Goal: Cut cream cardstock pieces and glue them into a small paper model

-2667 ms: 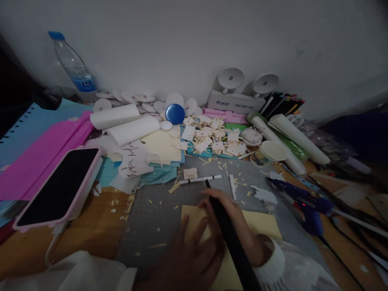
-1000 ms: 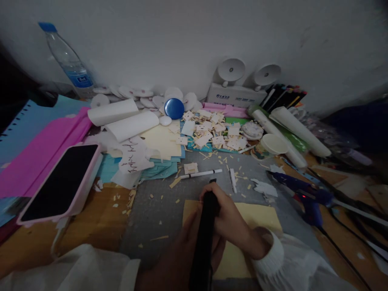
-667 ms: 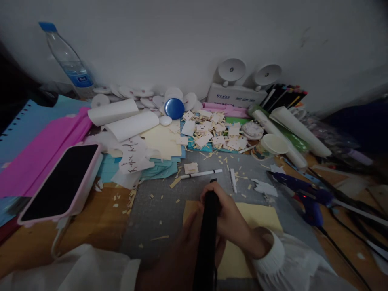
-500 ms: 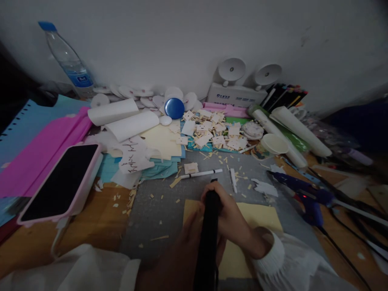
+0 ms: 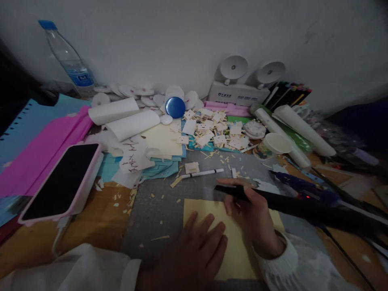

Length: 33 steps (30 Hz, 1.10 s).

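My left hand (image 5: pixel 194 250) lies flat with its fingers spread on a sheet of yellow paper (image 5: pixel 239 258), over the sheet's left part. Above the right part of that sheet, my right hand (image 5: pixel 251 214) grips a long black tool (image 5: pixel 291 204), whose narrow tip points left and whose body runs off to the right edge. What kind of tool it is cannot be made out. Beneath the paper is a grey cutting mat (image 5: pixel 151 218) strewn with small yellow scraps. A white stick with black bands (image 5: pixel 203 173) lies beyond the sheet, beside a small pale piece (image 5: pixel 192 167).
A phone (image 5: pixel 63 182) lies at the left. Small paper faces (image 5: pixel 209 129) are heaped at the back, near a paper cup (image 5: pixel 271 146). A blue glue gun (image 5: pixel 306 190) with a red light is at the right. A water bottle (image 5: pixel 68 60) stands back left.
The black tool has swung from pointing away from me to lying crosswise, tip leftward. My left hand has come away from it and spread on the paper. My right hand has moved right.
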{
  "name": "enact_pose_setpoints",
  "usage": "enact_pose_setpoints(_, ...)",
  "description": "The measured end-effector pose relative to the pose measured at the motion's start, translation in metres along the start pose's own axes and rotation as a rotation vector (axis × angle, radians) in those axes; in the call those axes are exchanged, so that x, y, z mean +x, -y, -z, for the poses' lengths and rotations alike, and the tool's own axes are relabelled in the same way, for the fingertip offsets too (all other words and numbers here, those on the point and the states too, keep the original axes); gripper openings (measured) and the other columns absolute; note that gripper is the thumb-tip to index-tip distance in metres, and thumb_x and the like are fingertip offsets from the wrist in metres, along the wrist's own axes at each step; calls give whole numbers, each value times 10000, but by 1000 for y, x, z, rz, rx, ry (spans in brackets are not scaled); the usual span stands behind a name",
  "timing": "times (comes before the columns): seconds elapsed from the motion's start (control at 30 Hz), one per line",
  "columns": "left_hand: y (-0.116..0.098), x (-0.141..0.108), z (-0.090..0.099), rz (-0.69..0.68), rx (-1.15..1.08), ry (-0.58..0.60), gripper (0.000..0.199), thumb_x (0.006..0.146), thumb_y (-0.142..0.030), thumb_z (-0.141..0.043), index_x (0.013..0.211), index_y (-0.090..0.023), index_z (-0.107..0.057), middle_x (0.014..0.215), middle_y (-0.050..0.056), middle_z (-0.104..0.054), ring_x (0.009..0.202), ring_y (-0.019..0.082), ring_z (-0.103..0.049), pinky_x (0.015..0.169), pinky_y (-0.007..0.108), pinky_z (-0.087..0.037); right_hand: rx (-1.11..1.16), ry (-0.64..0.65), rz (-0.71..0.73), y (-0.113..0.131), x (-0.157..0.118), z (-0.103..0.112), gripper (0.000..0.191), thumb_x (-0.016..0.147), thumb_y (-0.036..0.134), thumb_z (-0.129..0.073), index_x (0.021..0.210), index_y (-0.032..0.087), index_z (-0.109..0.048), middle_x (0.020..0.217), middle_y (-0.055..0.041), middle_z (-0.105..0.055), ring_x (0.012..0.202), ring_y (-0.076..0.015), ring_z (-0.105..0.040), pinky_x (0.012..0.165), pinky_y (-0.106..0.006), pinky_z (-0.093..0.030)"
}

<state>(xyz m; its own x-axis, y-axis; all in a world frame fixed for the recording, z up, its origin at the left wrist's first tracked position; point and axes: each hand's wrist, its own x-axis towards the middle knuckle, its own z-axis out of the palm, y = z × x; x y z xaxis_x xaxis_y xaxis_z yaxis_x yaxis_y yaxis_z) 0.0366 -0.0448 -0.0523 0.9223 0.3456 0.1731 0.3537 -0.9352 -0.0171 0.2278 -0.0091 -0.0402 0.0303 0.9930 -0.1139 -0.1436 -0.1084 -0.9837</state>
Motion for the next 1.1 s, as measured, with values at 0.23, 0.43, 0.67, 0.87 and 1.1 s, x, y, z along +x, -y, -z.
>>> enact_pose_setpoints(0.23,-1,0,-3,8,9,-8,389,956,-214,-357,1311,-116,-482,1404,114,-459,1253,322,-429,998,453,-308,-32,-216,-54,3,4,-3,459,817,536,-444,866,170,-717,592,2,-488,531,-135,-409,460,-251,-307)
enact_pose_setpoints(0.43,-6,-3,-2,63,26,46,401,966,-226,-318,1326,-108,-450,1357,175,-497,1197,318,-500,872,407,-388,-38,-336,43,4,3,-2,332,782,568,-515,795,240,-567,660,38,-478,529,-123,-416,452,-228,-340)
enact_pose_setpoints(0.67,-16,-7,-11,75,127,-33,376,957,-240,-370,1296,-109,-469,1315,193,-524,1190,345,-502,959,486,-303,-263,-281,144,6,-5,3,236,854,485,-536,865,251,-565,754,5,-534,640,-145,-506,541,-246,-430)
enact_pose_setpoints(0.87,-21,-9,-15,110,123,-61,374,934,-221,-408,1284,-106,-469,1313,198,-521,1204,348,-486,1000,517,-243,-445,-7,142,13,-15,14,250,850,413,-586,1057,273,-601,942,-36,-628,809,-185,-581,702,-296,-479)
enact_pose_setpoints(1.1,-21,-8,-15,115,108,-76,357,947,-196,-350,1265,-119,-491,1287,179,-553,1179,350,-516,986,517,-241,-394,152,54,9,-21,4,335,920,480,-412,966,271,-670,957,-35,-681,898,-204,-615,746,-297,-482)
